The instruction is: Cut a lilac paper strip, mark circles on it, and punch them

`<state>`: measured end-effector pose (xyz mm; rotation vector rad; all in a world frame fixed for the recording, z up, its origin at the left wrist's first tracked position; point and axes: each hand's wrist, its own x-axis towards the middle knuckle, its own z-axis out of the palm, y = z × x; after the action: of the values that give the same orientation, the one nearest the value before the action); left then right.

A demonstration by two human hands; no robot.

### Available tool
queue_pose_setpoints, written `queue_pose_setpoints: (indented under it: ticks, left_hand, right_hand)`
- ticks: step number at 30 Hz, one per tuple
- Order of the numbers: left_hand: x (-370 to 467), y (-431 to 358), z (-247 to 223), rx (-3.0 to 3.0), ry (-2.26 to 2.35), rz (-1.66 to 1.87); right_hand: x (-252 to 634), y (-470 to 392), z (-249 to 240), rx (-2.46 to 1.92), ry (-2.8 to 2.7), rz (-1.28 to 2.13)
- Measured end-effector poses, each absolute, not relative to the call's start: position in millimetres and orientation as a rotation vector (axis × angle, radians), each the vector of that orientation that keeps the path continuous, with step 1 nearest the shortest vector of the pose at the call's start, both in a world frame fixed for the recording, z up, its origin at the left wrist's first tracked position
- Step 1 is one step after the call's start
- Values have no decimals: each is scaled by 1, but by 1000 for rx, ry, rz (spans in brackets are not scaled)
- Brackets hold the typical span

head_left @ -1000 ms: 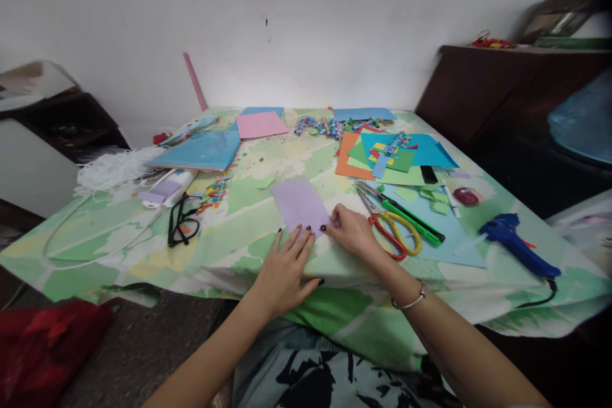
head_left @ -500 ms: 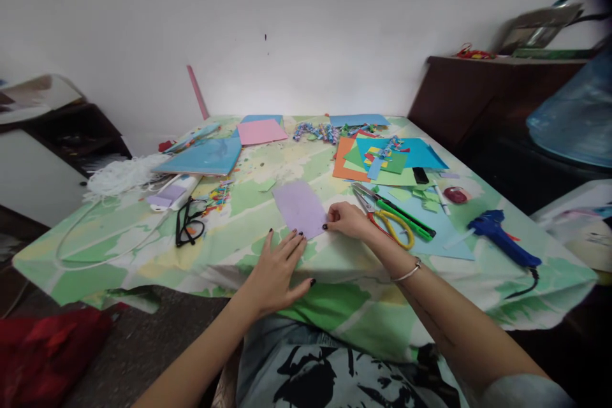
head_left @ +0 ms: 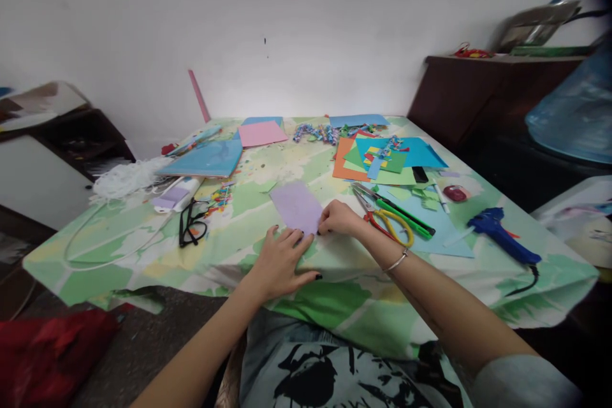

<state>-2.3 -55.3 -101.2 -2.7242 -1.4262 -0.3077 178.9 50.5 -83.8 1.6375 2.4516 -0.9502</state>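
Observation:
A sheet of purple paper [head_left: 297,203] lies flat on the patterned tablecloth in front of me. My left hand [head_left: 283,261] rests palm down at its near edge, fingertips on the paper and thumb stretched out to the right. At the near right corner of the sheet, my right hand [head_left: 340,218] is closed in a pinch, its fingertips at the paper's edge. Just right of that hand lie scissors with yellow and red handles [head_left: 399,224] and a green utility knife [head_left: 406,217].
Coloured paper sheets [head_left: 345,159] are stacked at the right, with a blue glue gun [head_left: 505,239] nearer the table's right edge. On the left are black glasses [head_left: 191,224], a blue folder [head_left: 203,158] and white cord [head_left: 127,180]. Pink paper [head_left: 262,132] lies at the back.
My right hand has moved a little left and nearer along the purple paper's edge. My left hand has shifted slightly, its fingers still on the near edge.

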Motion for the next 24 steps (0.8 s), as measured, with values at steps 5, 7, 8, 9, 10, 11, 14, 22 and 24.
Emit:
queue_pose_setpoints:
  ticks: [5,7,8,9,10,11,14,22,24]
  left_hand:
    - [-6,-52,-100,-2737,-1404,-282]
    - [-7,-50,-101,-2735,-1402,-273]
    - [-7,-50,-101,-2731,-1402,-269]
    - [-6,-49,-102,-2727,-1403,-267]
    - [-5,-48,-102,-2720,-1405,-267]
    - [-3,-47,-103,-2712,-1409,-268]
    - [3,-45,-105,-2684,-1432,-284]
    - [0,-50,-110,-2698,-1482,-328]
    - [-2,-51,-111,-2709,-1490,-340]
  right_hand:
    - [184,63,-82,1645,2373,-903]
    - [188,69,-81,1651,2353,-885]
    - [190,72,-80,1648,2348,-882]
    - [191,74,-80,1641,2346,-885]
    - [192,74,-80,1629,2348,-890]
    - [193,75,-80,1617,2352,-897]
    - [192,72,-82,1587,2374,-915]
    - [197,72,-85,1616,2430,-895]
    - [200,73,-84,1609,2435,-899]
